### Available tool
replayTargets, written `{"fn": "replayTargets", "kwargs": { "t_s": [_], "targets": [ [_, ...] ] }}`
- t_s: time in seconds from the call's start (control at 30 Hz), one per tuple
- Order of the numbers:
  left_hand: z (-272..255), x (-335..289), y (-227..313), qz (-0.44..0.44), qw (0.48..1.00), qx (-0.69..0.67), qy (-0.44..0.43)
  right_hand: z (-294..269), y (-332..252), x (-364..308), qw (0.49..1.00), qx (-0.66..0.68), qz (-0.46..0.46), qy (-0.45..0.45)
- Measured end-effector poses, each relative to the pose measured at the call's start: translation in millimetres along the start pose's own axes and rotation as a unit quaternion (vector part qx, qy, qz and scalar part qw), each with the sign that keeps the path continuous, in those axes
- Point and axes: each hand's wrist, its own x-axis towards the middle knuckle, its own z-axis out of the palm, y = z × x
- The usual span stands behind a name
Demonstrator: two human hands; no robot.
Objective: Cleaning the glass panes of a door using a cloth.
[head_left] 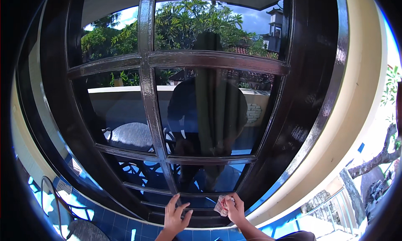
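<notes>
A dark brown wooden window frame (213,61) with several glass panes fills the middle of the view. Low on it, my right hand (235,207) pinches a crumpled whitish cloth with red marks (221,205), held against or close to the lower bars near the right side. My left hand (175,215) has its fingers spread and holds nothing; its fingertips reach the lower part of the upright bar (161,128), and whether they touch it I cannot tell. The glass (184,115) mirrors trees, a wall, a round table and a dark figure.
At the lower left stand a metal-framed chair (54,199) and a dark rounded seat or tabletop (88,230). Blue tiles (140,229) cover the floor. A cream wall (362,94) borders the frame at right, with a pale railing (335,207) and a tree branch (374,165) beyond.
</notes>
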Motion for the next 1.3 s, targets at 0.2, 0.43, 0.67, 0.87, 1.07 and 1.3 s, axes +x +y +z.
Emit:
{"fn": "replayTargets", "kwargs": {
  "t_s": [0.2,0.43,0.67,0.87,1.07,1.3],
  "targets": [
    [-67.9,131.8,3.1,0.179,0.963,0.111,0.168,-6.7,-97.7,36.5,0.942,-0.191,-0.276,-0.019],
    [-172.3,338.0,76.8,0.308,0.854,0.142,0.394,2.2,-294.5,102.6,0.717,-0.302,-0.61,0.151],
    [-207.9,456.5,132.0,0.343,0.775,0.189,0.496,31.7,-445.0,179.0,0.526,-0.332,-0.717,0.316],
    [-200.2,474.3,103.6,0.308,0.804,0.214,0.461,41.1,-434.4,215.7,0.551,-0.38,-0.686,0.285],
    [-199.5,471.3,95.1,0.332,0.804,0.197,0.452,53.1,-430.5,229.4,0.546,-0.363,-0.685,0.318],
    [-199.6,472.7,92.3,0.334,0.804,0.172,0.461,53.1,-491.7,253.5,0.54,-0.32,-0.693,0.355]
  ]
}}
